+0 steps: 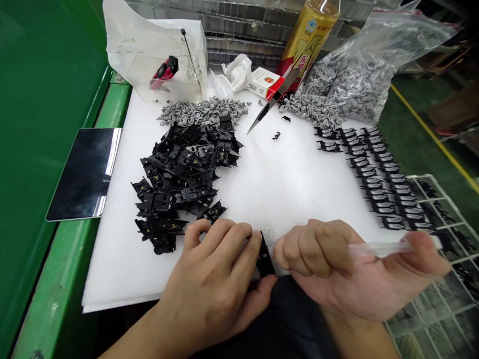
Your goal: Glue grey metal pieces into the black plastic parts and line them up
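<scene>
Pinched between the thumb and fingers of my left hand (220,271) is a small black plastic part (265,260), held at the front edge of a white foam board (288,184). Just to its right, my right hand (344,264) is closed around a translucent white stick-like tool (379,248), its rear end by the thumb. The tool's tip is hidden by my fingers. Left of centre lies a heap of similar black plastic parts (187,169), close beyond my left hand. Behind that heap are many small grey pieces (205,110).
Rows of black parts with grey pieces (381,179) line the right side. At the back are a bag of grey pieces (348,75), a yellow bottle (307,35), a pointed blade (267,107), a small box (264,82) and a clear bin (142,85). A tablet (86,172) lies left.
</scene>
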### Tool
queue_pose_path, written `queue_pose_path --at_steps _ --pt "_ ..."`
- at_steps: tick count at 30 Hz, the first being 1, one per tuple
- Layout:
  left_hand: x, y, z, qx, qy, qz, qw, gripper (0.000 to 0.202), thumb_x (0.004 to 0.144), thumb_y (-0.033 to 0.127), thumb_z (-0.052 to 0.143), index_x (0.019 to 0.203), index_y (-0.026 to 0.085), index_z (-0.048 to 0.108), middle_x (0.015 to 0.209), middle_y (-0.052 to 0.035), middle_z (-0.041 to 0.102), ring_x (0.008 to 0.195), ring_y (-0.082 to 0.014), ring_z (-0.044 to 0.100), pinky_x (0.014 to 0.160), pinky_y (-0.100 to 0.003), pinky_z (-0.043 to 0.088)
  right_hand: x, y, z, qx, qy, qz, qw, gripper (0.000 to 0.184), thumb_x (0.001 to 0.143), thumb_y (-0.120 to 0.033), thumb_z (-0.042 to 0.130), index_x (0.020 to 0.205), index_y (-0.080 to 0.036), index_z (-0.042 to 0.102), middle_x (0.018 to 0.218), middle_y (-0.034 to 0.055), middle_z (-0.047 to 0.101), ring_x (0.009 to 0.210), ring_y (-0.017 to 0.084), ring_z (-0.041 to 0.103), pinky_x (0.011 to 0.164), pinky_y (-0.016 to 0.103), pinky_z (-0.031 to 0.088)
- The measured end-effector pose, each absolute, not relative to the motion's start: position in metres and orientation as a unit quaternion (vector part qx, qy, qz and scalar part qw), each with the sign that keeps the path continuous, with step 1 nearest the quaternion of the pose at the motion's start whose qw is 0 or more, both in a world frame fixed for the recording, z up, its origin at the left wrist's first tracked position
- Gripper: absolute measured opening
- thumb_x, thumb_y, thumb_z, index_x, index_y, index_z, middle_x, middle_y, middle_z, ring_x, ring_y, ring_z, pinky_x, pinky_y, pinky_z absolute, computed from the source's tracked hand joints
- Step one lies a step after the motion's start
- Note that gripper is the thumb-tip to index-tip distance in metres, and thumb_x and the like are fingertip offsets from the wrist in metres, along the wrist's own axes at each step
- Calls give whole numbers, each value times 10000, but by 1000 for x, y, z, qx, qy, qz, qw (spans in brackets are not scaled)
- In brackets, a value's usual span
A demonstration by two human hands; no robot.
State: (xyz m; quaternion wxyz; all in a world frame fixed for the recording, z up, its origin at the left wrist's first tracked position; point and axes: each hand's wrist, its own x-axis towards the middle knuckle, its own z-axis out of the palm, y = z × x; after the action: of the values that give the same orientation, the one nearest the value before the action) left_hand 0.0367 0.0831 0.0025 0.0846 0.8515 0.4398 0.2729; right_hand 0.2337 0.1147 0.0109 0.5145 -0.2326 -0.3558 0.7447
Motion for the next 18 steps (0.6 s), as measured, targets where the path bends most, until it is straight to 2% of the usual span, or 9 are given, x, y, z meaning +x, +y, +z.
queue_pose_path --at_steps 6,18 --pt "37 84 4 850 435 285 82 325 977 348 683 1177 92 699 1059 -87 716 955 -271 631 843 -459 366 247 113 0 -192 -378 766 484 650 858 -868 376 644 -256 337 530 -59 223 492 152 276 617 406 360" --pt "38 85 3 850 433 289 80 331 977 343 683 1181 84 699 1055 -95 718 945 -276 643 840 -466 375 253 110 -6 -183 -384 764 486 652 868 -868 319 676 -247 362 561 -52 248 506 137 233 631 410 351"
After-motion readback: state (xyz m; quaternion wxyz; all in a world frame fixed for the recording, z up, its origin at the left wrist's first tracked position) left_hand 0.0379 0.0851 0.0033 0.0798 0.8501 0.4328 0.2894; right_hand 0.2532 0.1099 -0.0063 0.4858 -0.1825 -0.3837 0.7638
